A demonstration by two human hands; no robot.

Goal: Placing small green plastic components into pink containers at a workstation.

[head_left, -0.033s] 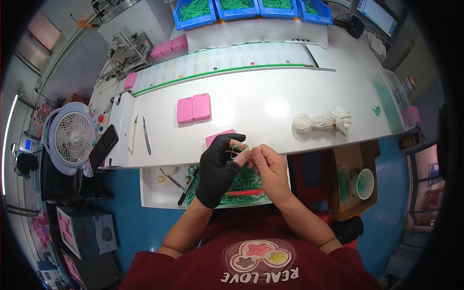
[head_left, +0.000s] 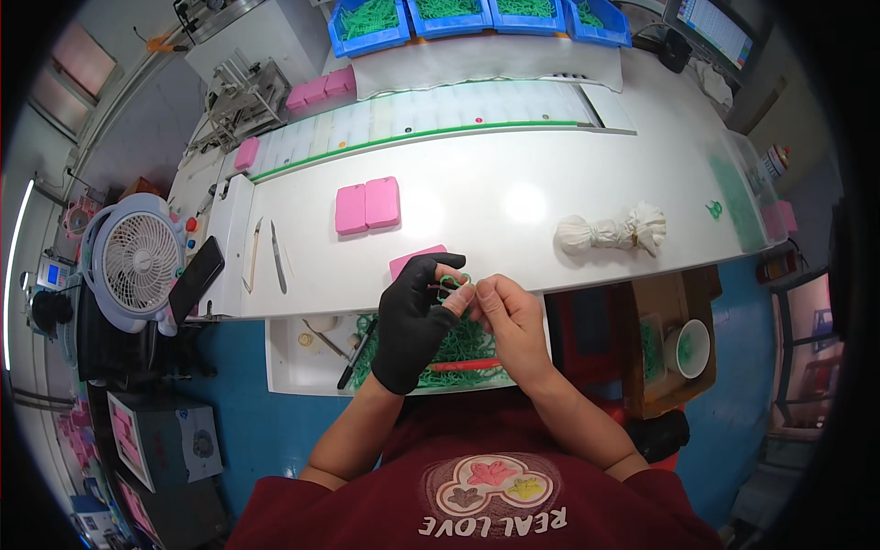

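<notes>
My left hand (head_left: 410, 323), in a black glove with bare thumb and fingertips, pinches a small green looped piece (head_left: 446, 280) over the table's front edge. The fingers hide part of the piece, so its exact kind is unclear. My bare right hand (head_left: 516, 323) meets it from the right, thumb and forefinger pressed together at the same spot; what lies between them is too small to make out. Just beyond the left glove, a pink block (head_left: 417, 258) is partly covered. Below both hands, an open white drawer (head_left: 286, 359) holds many green pieces (head_left: 463, 344) and a red stick-like tool (head_left: 466, 365).
Two pink blocks (head_left: 368, 205) lie on the white table (head_left: 495, 220). A knife (head_left: 277, 258) and a thin tool (head_left: 252, 261) are at left, near a phone (head_left: 196, 280) and fan (head_left: 137, 252). A tied white cloth bundle (head_left: 611, 231) rests right. Blue bins (head_left: 371, 41) line the back.
</notes>
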